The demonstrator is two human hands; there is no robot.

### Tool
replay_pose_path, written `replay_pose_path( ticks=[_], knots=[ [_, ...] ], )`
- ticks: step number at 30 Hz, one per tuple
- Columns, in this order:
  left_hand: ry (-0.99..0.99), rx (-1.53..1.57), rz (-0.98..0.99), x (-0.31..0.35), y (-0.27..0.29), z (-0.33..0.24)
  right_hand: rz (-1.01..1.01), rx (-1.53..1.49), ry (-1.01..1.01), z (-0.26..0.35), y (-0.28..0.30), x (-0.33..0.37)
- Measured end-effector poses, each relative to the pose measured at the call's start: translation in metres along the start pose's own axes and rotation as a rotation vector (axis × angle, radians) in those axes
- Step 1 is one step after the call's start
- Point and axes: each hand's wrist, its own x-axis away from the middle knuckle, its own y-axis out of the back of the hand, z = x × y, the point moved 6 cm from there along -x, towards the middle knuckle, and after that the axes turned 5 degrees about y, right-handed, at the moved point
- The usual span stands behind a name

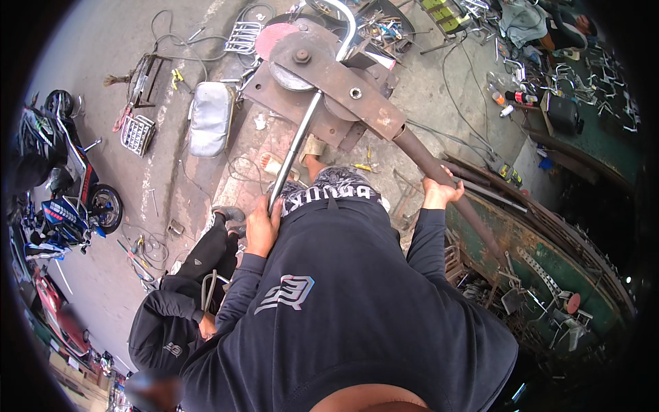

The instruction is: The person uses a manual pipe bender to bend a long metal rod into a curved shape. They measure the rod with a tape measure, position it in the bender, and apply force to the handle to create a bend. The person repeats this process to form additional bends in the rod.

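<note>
A rusty manual pipe bender (302, 113) stands in front of me, with a round steel die (292, 74) under its bolted arm. A shiny metal tube (299, 137) runs into the rollers from my side. Beyond them a curved bright tube (351, 20) comes out; the rollers hide whether the two are one piece. My left hand (262, 230) is closed round the near end of the straight tube, close to my waist. Off to the right, my right hand (443, 191) wraps the bender's long brown lever (419, 152), which slants down toward the lower right.
A co-worker in black (168, 312) crouches close on my left, holding a bent tube. A grey padded seat (211, 118), metal racks (139, 134) and cables lie on the ground. Motorbikes (72, 199) stand at far left. Stacked metal lengths (549, 220) line the right.
</note>
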Motion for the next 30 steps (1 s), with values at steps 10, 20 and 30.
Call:
replay_pose_path(
  ticks=[10, 20, 30],
  knots=[
    [0.033, -0.038, 0.001, -0.004, -0.001, -0.006, 0.028, 0.053, 0.07, 0.002, -0.001, 0.002],
    [0.0, -0.031, -0.03, -0.005, 0.002, -0.011, 0.054, 0.058, 0.067, 0.0, -0.001, 0.006],
    [-0.043, -0.082, -0.064, 0.001, 0.004, -0.009, 0.072, 0.023, 0.054, -0.002, -0.003, 0.011]
  ],
)
